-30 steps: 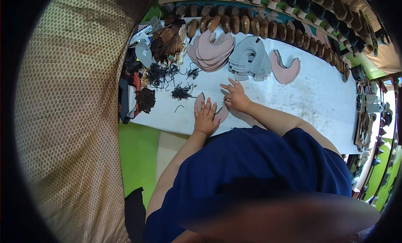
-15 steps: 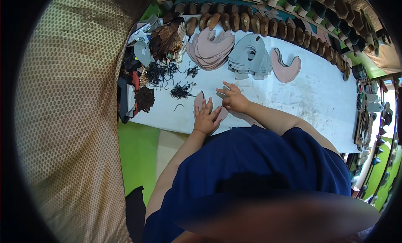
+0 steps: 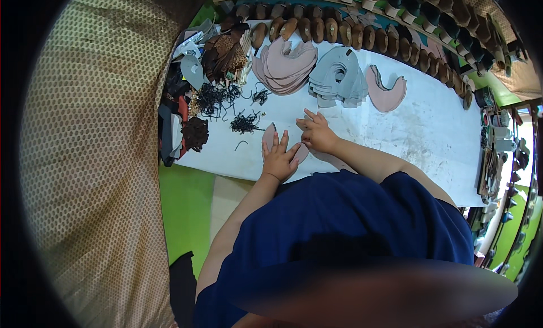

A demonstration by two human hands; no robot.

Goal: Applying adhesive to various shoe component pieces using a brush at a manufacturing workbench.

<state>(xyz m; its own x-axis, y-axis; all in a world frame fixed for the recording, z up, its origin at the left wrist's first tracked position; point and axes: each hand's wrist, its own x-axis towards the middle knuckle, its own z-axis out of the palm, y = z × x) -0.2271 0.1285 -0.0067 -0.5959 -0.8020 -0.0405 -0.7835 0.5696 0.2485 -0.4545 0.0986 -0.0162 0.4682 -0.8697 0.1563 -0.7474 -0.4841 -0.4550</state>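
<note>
A curved pink shoe-upper piece (image 3: 268,134) with a dark tip lies near the table's front edge, right before me. My left hand (image 3: 278,160) rests flat over it with the fingers spread, hiding its middle. At the inner edge of the piece, my right hand (image 3: 320,137) has its thumb and forefinger drawn close together, while its other fingers stick out. Whatever small thing those fingertips pinch is too small to make out. Just beyond my left hand is a tangle of short black strips (image 3: 244,123), and a single loose strip (image 3: 241,144) lies to its left.
Behind my hands are a stack of pink U-shaped pieces (image 3: 283,73), a stack of grey ones (image 3: 331,87) and one dark-edged pink piece (image 3: 390,99). Brown shoe lasts (image 3: 331,29) line the far edge. Brown scraps (image 3: 223,54) crowd the left end of the white table (image 3: 435,141).
My right hand has shifted slightly, and its outstretched fingers have drawn in a little. My left hand stays nearly in place on the pink piece.
</note>
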